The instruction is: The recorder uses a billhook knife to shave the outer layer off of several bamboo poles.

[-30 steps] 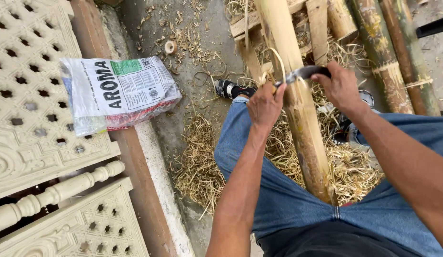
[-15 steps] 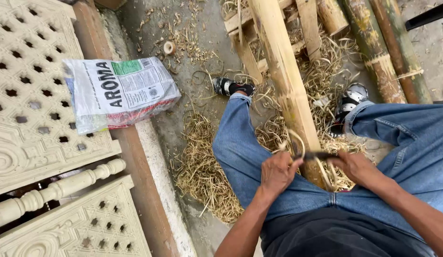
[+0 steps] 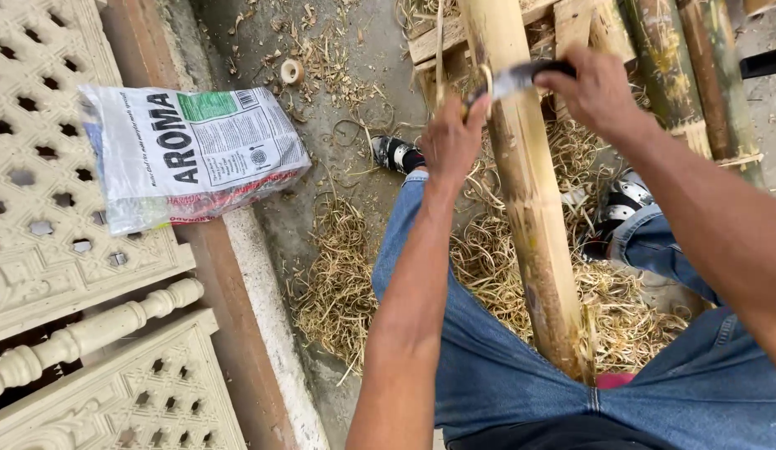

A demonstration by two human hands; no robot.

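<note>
Hands (image 3: 521, 112) clenched around drawknife (image 3: 515, 81) on bamboo (image 3: 530, 208)

Bamboo pole (image 3: 530, 208): pale yellow-tan, mottled with brown patches lower down.
Blade (image 3: 515, 80): grey metal with a dark handle.
Neighbouring poles (image 3: 671, 75): olive green and brown, streaked.
Shavings (image 3: 338, 283): straw yellow, in curled strands.
Jeans (image 3: 505, 367): mid-blue denim with lighter seams.
Shoes (image 3: 395, 152): black and white.
Sack (image 3: 192, 158): white, with black lettering, a green panel and a red band along the lower edge.
Lattice panels (image 3: 38, 125): cream, pierced with a repeating pattern of small holes.
Baluster (image 3: 88, 333): cream, turned.
Ledge (image 3: 238, 317): reddish brown beside a grey-white strip.
</note>
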